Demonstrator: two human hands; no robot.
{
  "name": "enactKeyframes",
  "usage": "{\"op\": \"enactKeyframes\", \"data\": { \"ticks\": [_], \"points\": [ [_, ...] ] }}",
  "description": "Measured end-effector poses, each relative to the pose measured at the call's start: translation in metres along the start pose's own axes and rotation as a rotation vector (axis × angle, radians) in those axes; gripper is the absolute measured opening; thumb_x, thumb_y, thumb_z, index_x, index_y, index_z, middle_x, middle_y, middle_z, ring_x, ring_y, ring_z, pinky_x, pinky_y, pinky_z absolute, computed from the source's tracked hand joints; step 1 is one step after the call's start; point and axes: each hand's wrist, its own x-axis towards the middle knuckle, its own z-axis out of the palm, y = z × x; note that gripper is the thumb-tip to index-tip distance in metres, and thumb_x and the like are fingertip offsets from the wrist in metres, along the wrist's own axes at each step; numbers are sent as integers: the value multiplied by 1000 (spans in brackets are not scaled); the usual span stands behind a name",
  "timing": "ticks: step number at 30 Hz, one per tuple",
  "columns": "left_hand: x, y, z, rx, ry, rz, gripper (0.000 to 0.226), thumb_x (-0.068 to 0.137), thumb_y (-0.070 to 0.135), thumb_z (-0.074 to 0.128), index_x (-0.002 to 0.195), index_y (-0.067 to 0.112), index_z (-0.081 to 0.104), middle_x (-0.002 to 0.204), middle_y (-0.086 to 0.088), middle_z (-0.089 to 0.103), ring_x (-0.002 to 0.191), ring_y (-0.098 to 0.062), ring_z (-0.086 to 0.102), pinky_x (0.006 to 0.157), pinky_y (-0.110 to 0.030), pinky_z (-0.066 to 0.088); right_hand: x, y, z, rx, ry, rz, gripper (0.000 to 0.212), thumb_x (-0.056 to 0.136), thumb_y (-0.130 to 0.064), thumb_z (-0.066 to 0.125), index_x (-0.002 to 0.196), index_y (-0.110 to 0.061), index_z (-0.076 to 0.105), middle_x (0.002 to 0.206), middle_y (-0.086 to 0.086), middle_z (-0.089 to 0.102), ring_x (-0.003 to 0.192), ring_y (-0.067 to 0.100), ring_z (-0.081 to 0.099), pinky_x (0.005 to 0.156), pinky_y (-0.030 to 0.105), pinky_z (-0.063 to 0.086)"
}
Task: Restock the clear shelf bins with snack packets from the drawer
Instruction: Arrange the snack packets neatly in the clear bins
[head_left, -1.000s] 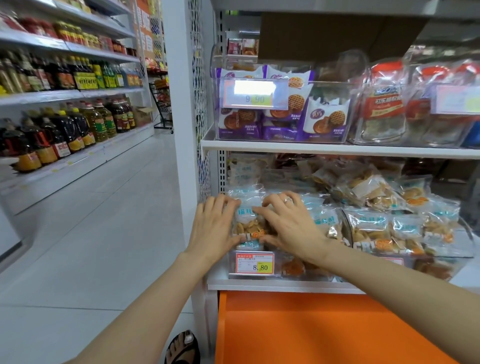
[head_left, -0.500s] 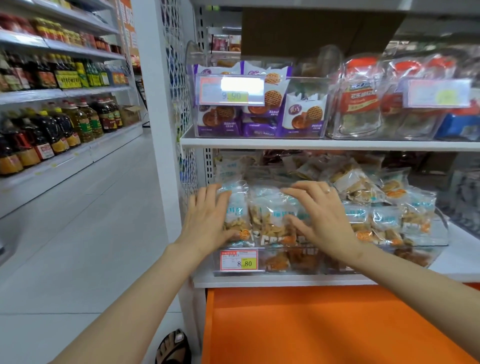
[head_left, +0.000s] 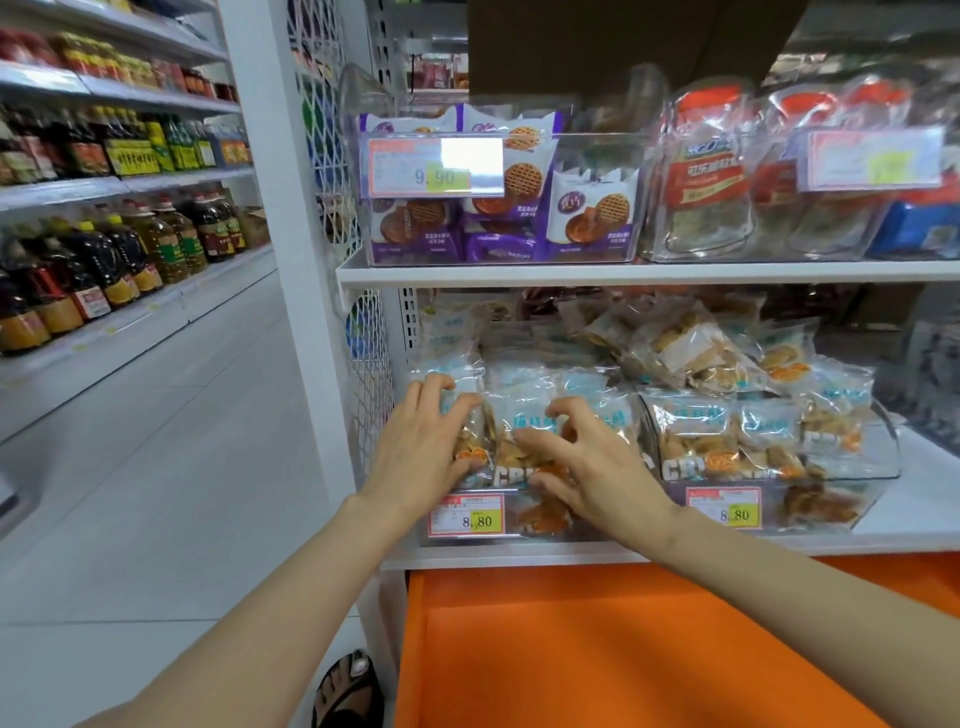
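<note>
Left hand presses straight fingers against snack packets heaped in the clear shelf bin; right hand, just beside, curls its fingers round one. Restocking looks nearly done: the orange drawer beneath the fingers shows no packets.

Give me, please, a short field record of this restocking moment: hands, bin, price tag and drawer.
bin: clear plastic shelf bin on the white lower shelf, heaped full
left hand: rests on clear blue-printed snack packets at its left end
right hand: fingers bent over the same packets; grip unclear
tag: red and yellow price tag on the bin front, 8.80
drawer: orange drawer, open below the shelf
</note>
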Motion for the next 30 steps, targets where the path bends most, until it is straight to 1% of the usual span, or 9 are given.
{"op": "enactKeyframes", "data": {
  "ticks": [3,5,8,12,17,23,26,28,30],
  "points": [
    [1,0,0,-1,-40,5,69,76,42,72,136,24,43,134,-4,36,124,-21,33,98,-31,35,6,3,0,-67,9,-8,45,75,-25,78,113,-22,54,108,15,53,71,22,56,53,34,51],
    [0,0,0,16,-50,17,69,77,43,70,137,24,42,134,-3,37,123,-20,33,97,-30,36,7,4,0,-124,18,4,46,72,-28,79,111,-22,55,106,15,55,73,24,56,56,34,48],
    [0,1,-2,15,-70,15,69,77,42,70,137,25,41,134,-3,36,123,-20,33,96,-29,36,1,-2,3,-84,21,39,43,69,-22,81,107,-17,61,105,16,56,71,23,56,56,33,49],
    [3,-1,-7,-34,-122,-3,70,79,41,69,139,25,38,134,-1,33,124,-18,32,97,-29,36,-6,-4,-1,15,-14,79,50,74,-19,78,118,-19,55,116,17,52,77,24,57,64,38,54],
    [4,4,-11,-23,-26,38,63,81,41,66,136,20,43,132,-3,41,123,-21,37,100,-31,32,-13,-4,-15,-12,-39,89,53,77,-22,75,127,-23,55,132,15,48,82,19,59,66,26,50],
    [10,21,-7,-1,87,87,57,77,37,72,126,14,52,128,-8,46,119,-25,42,96,-35,36,-18,1,-36,-24,-97,107,41,86,-30,46,125,-23,55,137,11,44,76,16,55,59,26,47],
    [18,34,-6,-31,182,147,55,72,35,75,120,15,56,121,-7,50,111,-22,44,87,-32,37,-22,11,-53,-32,-71,135,37,83,-19,60,120,-19,58,133,13,48,72,13,53,57,21,40],
    [22,43,-2,-31,152,217,55,69,39,76,116,18,57,117,-5,50,106,-20,45,84,-30,35,-26,20,-66,-32,-50,184,39,83,-18,66,121,-19,58,133,12,48,73,8,48,59,20,40],
    [24,50,5,36,84,246,57,64,41,79,112,20,59,113,-4,53,103,-22,50,85,-32,40,-30,29,-80,-23,-20,268,38,87,-22,62,125,-19,56,137,7,43,74,5,48,63,19,41]
  ]
}}
